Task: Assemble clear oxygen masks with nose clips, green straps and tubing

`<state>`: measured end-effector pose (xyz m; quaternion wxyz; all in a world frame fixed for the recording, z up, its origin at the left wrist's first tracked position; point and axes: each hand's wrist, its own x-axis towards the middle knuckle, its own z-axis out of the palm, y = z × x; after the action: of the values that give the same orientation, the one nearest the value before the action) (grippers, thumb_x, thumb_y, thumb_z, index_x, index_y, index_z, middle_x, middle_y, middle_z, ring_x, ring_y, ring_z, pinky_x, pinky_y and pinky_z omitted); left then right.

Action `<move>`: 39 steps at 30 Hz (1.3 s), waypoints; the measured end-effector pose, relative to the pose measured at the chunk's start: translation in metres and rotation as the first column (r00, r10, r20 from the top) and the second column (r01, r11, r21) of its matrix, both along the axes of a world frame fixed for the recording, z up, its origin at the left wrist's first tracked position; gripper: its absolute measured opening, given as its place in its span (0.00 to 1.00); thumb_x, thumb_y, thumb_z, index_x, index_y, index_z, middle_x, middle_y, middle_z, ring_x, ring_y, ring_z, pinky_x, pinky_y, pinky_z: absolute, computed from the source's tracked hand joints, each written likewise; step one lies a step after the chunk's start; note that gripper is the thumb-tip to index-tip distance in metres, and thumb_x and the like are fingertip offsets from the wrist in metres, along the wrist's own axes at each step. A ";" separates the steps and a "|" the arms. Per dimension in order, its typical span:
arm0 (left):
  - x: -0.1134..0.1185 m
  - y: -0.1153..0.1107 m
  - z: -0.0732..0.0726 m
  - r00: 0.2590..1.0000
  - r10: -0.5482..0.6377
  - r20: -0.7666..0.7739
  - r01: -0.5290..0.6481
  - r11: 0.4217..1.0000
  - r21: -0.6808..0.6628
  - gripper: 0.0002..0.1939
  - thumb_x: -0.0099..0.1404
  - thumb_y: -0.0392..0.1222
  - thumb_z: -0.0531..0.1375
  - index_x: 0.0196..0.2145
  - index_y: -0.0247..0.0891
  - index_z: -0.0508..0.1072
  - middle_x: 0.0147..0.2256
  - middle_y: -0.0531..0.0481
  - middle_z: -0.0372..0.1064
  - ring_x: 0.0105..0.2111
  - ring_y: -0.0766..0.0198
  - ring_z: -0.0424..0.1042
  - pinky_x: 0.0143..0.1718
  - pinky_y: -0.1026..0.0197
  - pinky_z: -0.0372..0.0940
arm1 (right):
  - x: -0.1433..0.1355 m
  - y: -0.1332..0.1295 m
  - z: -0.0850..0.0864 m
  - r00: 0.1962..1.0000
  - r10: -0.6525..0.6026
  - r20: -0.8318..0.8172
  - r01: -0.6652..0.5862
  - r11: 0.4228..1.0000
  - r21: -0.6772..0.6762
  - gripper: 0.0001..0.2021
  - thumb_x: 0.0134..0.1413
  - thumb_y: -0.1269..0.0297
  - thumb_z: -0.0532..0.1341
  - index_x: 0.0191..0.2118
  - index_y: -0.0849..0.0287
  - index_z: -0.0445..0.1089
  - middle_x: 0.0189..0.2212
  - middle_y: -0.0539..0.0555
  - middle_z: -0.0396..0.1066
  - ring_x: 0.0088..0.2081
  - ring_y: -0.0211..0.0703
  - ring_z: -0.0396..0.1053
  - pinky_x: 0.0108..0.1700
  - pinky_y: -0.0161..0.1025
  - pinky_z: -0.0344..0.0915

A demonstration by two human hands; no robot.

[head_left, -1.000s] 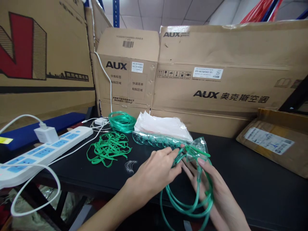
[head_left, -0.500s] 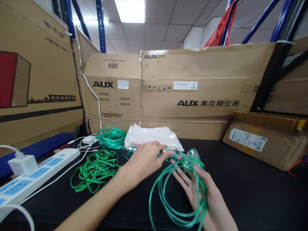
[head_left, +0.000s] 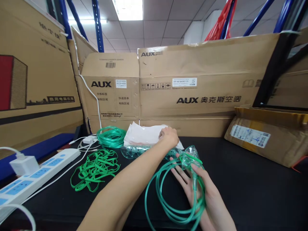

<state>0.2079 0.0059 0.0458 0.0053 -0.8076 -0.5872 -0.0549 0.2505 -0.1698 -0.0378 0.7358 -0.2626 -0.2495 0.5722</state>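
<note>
Tubing (head_left: 178, 211) of translucent green is hanging in wide loops at the front of the black table (head_left: 260, 192), its strands lying across the palm of the right hand (head_left: 211, 191), which is also holding a clear mask (head_left: 189, 160) beneath its thumb. That palm is facing up, with some of the fingers showing under the loops while the thumb is pressing on the mask, close to where a tube is joining it; a flat green strap (head_left: 194, 158) is running over the mask too. The left hand (head_left: 170, 136) is resting on the white bags (head_left: 144, 134) toward the back of the table, its fingers curling downward (the tips are hiding, so I cannot tell whether they are pinching a bag or just touching one). The hands are working apart from each other, and the left forearm (head_left: 125, 183) is slanting over a row of clear masks (head_left: 130, 152), which are lying just in front of the bags. A coil of green tubing (head_left: 112, 138) is sitting beside the bags' left end, and a tangle of green straps (head_left: 97, 170) is lying in front of that coil. Farther left, a power strip (head_left: 73, 156) is carrying a white plug adapter (head_left: 25, 165). Cardboard boxes (head_left: 204, 67) are standing behind, while a taped carton (head_left: 255, 144) is sitting at the right.
</note>
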 end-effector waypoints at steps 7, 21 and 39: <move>-0.011 0.013 -0.004 0.998 -0.054 -0.024 0.054 0.998 0.021 0.18 0.72 0.46 0.61 0.55 0.36 0.71 0.54 0.41 0.69 0.49 0.54 0.73 0.49 0.47 0.71 | 0.001 -0.004 0.003 0.999 0.012 -0.030 -0.013 0.999 -0.052 0.05 0.56 0.62 0.69 0.31 0.56 0.76 0.48 0.54 0.80 0.58 0.60 0.72 0.61 0.57 0.68; -0.033 -0.002 0.008 0.994 -0.039 -0.103 0.050 0.993 0.107 0.18 0.71 0.45 0.62 0.55 0.35 0.71 0.53 0.41 0.70 0.49 0.54 0.73 0.48 0.47 0.72 | 0.000 -0.001 -0.001 0.993 0.010 -0.115 -0.013 1.000 -0.028 0.18 0.52 0.65 0.71 0.51 0.58 0.77 0.53 0.57 0.78 0.58 0.63 0.71 0.59 0.56 0.71; -0.124 -0.094 0.001 0.970 -0.195 0.146 0.116 0.896 0.428 0.08 0.69 0.38 0.58 0.46 0.41 0.73 0.38 0.50 0.78 0.39 0.55 0.78 0.38 0.58 0.67 | -0.001 -0.014 0.006 0.996 0.037 -0.083 -0.033 0.998 0.046 0.15 0.55 0.61 0.69 0.48 0.55 0.80 0.53 0.58 0.78 0.59 0.63 0.71 0.65 0.63 0.60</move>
<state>0.0839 -0.0884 0.0467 0.1186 -0.8236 -0.4932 -0.2539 0.2493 -0.1839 -0.0316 0.7412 -0.2172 -0.2356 0.5899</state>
